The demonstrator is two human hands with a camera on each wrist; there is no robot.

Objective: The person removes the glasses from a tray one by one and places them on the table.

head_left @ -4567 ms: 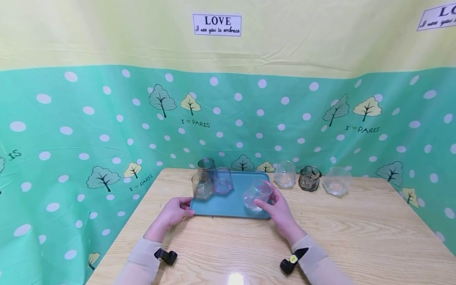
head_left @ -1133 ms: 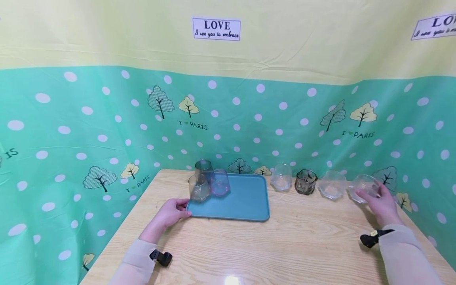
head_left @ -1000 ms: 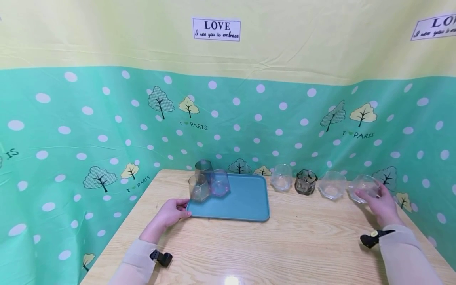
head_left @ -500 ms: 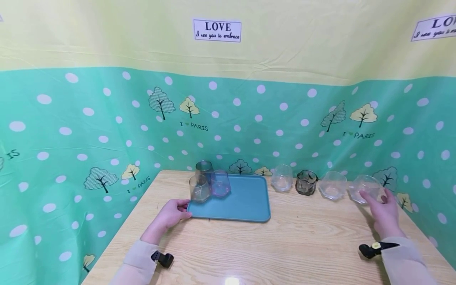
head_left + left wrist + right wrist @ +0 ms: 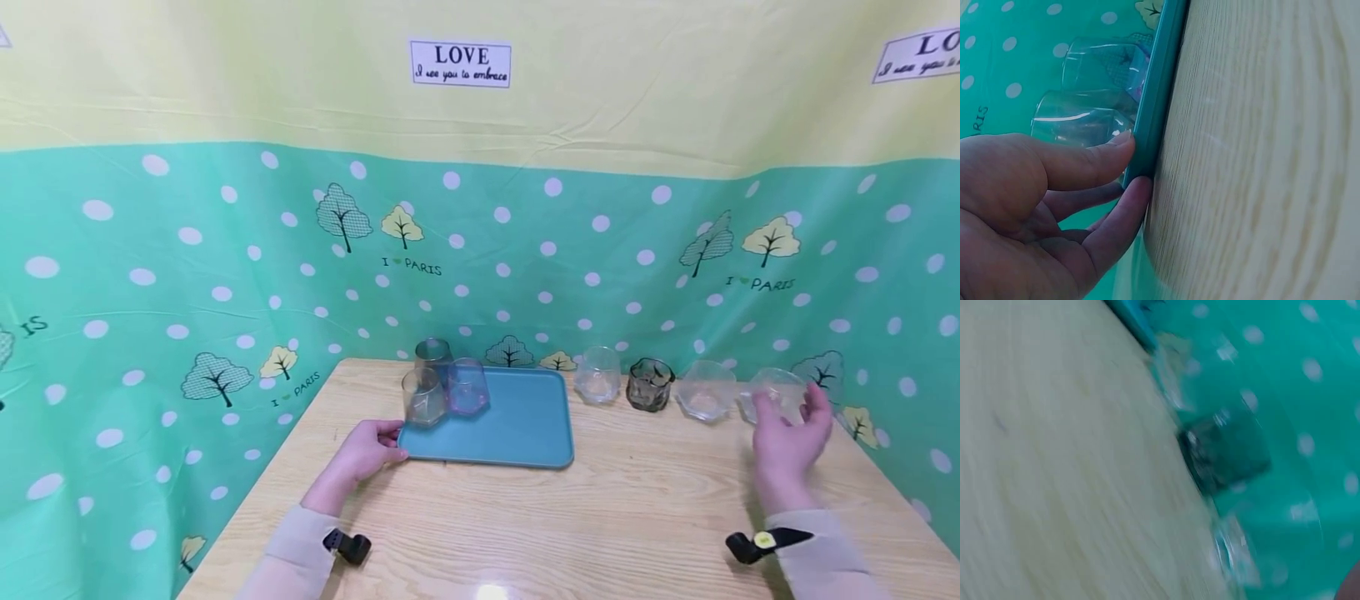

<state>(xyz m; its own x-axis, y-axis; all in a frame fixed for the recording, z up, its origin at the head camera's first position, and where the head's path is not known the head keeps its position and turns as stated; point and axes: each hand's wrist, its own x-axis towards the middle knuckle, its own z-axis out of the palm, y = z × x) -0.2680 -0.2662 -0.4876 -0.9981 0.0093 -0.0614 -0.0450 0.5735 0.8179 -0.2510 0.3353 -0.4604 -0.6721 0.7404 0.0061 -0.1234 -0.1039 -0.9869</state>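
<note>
Moved from tray (image 5: 517, 429) to right end of the row of glasses (image 5: 649, 388) since the first frame: clear glass (image 5: 786, 385). Just in front of it, fingers parted, holding nothing: right hand (image 5: 789, 446). Pinching the tray's near left corner: left hand (image 5: 366, 454). Clustered at the tray's left side: three glasses (image 5: 467, 390), with bare surface running to the right rim.

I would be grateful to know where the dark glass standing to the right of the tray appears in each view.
Head: the dark glass stands right of centre, below mid-height.
Left wrist: not in it.
Right wrist: just right of centre, blurred.
Shared landmark: the teal tray, partly cut off in both wrist views.
</note>
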